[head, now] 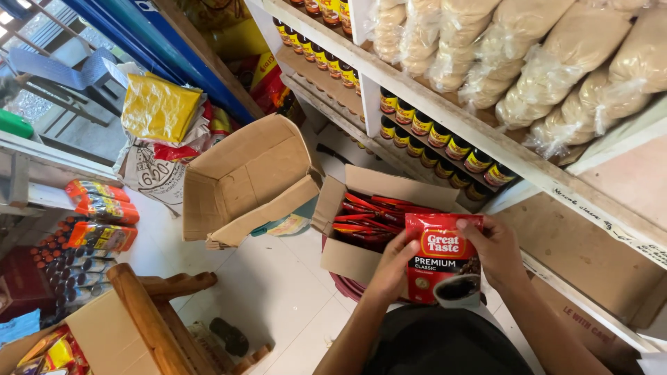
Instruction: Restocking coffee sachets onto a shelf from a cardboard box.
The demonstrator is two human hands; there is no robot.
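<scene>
Both hands, left hand and right hand, grip a glossy red foil pouch by its side edges, above the open cardboard box of matching packets; it looks light, soft and slippery.

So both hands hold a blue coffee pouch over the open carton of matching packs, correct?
Not quite: the coffee pouch is red, not blue, as the head view shows. The left hand and right hand do hold it over the open carton of matching red packs.

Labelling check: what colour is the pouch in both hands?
Red pouch, black lower part; head view.
</scene>
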